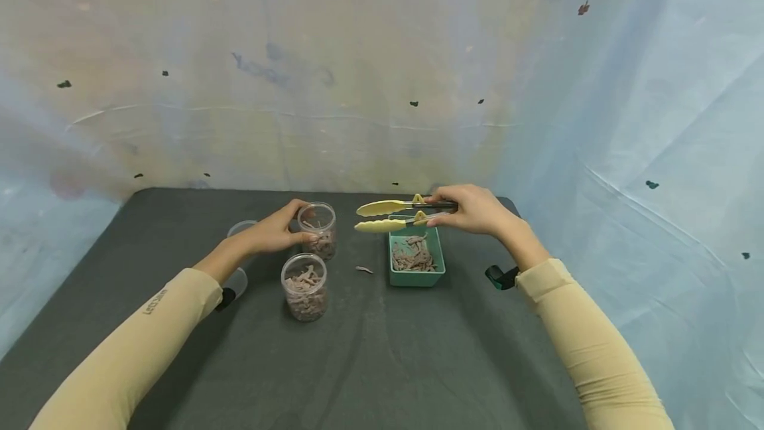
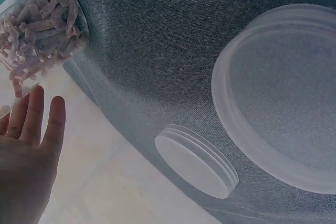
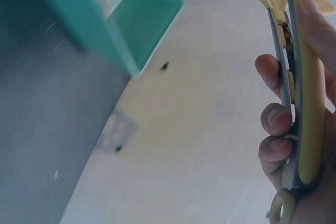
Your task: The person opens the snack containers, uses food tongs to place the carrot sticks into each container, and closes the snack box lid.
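My left hand [image 1: 271,231] grips a clear plastic jar [image 1: 324,247] that stands on the table and holds brownish-grey strips, thumb on its near side. Just in front stands a second clear jar [image 1: 307,302], fuller of the same strips. In my right hand [image 1: 474,210] is a pair of tongs [image 3: 313,108] with yellow tips and grips. Their tips [image 1: 382,208] point left, spread apart with nothing between them, above the far left edge of a green rectangular tub [image 1: 418,279]. More strips [image 1: 413,257] lie inside the tub.
One loose strip [image 1: 364,270] lies on the dark table between the jars and the tub. Two translucent lids, a large-looking one [image 2: 226,98] and another [image 2: 194,163], lie left of the jars. Behind the table hangs a pale patterned sheet [image 1: 358,71].
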`<state>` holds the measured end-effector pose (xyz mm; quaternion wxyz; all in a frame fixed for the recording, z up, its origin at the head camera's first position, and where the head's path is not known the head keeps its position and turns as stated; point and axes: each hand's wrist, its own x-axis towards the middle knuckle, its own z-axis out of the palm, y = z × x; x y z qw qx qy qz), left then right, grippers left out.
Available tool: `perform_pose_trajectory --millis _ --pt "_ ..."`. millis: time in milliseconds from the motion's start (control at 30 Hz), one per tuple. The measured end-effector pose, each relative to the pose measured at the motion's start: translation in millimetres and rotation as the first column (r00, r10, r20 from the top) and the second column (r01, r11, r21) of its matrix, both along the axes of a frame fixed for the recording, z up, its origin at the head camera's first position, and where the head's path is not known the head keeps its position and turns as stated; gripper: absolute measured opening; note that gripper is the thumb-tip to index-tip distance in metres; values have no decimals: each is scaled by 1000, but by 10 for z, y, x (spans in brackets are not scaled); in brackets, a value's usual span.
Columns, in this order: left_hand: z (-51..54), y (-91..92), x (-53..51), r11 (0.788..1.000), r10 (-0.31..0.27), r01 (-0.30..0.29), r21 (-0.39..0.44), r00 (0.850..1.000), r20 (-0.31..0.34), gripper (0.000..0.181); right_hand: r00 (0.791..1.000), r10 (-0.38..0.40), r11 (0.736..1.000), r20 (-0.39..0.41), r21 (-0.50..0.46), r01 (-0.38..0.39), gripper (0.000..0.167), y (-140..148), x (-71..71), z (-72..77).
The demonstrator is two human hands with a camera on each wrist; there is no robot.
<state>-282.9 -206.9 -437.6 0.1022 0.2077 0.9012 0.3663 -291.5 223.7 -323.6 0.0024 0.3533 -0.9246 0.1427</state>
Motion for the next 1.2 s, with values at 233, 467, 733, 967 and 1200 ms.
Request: perform_pose_trajectory --millis 233,467,733,967,1200 --pt "-15 -14 -15 1000 -10 10 2 1000 -9 81 1000 -8 992 2 126 8 48 348 39 60" --pt "-34 -11 -10 1000 -12 12 3 1000 -11 79 1000 0 965 14 264 -4 55 505 -5 14" --pt "1 0 13 1000 -10 10 6 1000 -12 80 998 27 939 61 341 -46 60 441 -27 -45" --pt "11 8 19 1000 -4 4 1 1000 -17 79 999 12 917 41 398 -27 68 359 -74 -179" --pt "0 13 29 1000 0 0 -1 1000 -27 79 999 5 900 50 435 -26 75 306 -88 -341"
